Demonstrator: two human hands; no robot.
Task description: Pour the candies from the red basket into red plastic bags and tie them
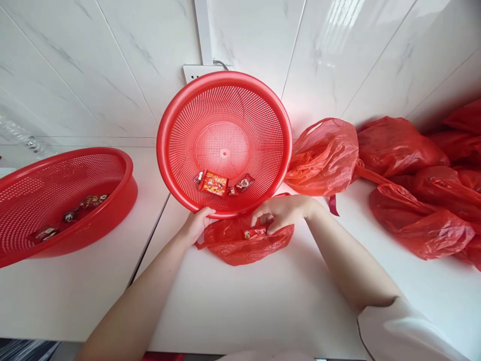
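A round red plastic basket (225, 108) stands tilted with its open side facing me, and a few small wrapped snacks (213, 183) lie at its lower side. Below its rim, a red plastic bag (236, 253) rests on the table. My left hand (195, 225) is closed at the bag's left edge, its thumb close against the basket rim; its other fingers are partly hidden. Over the bag's mouth, my right hand (280, 213) has its fingers curled, with thumb and index finger at a small red snack packet (254, 233).
Another red basket (128, 195) with some wrapped snacks (92, 201) stands at the left. Several filled red bags (421, 210) are heaped at the right, one tied bag (325, 155) nearer the basket. A wall socket (191, 73) sits behind. A dark seam (150, 240) divides the white tabletops.
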